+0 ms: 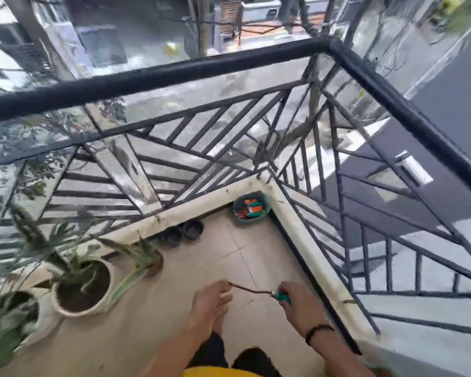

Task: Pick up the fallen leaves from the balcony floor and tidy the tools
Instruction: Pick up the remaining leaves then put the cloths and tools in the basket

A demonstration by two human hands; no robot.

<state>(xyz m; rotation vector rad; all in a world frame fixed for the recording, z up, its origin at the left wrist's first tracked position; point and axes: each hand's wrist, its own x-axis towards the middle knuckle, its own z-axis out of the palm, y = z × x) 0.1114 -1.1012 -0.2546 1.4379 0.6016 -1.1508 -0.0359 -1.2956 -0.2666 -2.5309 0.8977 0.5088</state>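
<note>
Balcony railing (158,74): black, fencing the corner.
Balcony floor (245,257): pale tiles; no loose leaves plainly visible, so gathering looks largely done.
Potted plants (80,284): along the left edge.
Green bowl (250,209): in the corner, holding orange-and-green tools.
Left hand (211,303): pinching the tip of a thin twig (249,289).
Right hand (301,304): curled round a green-handled tool (283,297), yet to be stowed.

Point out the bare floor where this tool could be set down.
Bare tiles lie between the green tub, the small black pots and the hands. Crowded: the left side, with the white pot and the plants.
</note>
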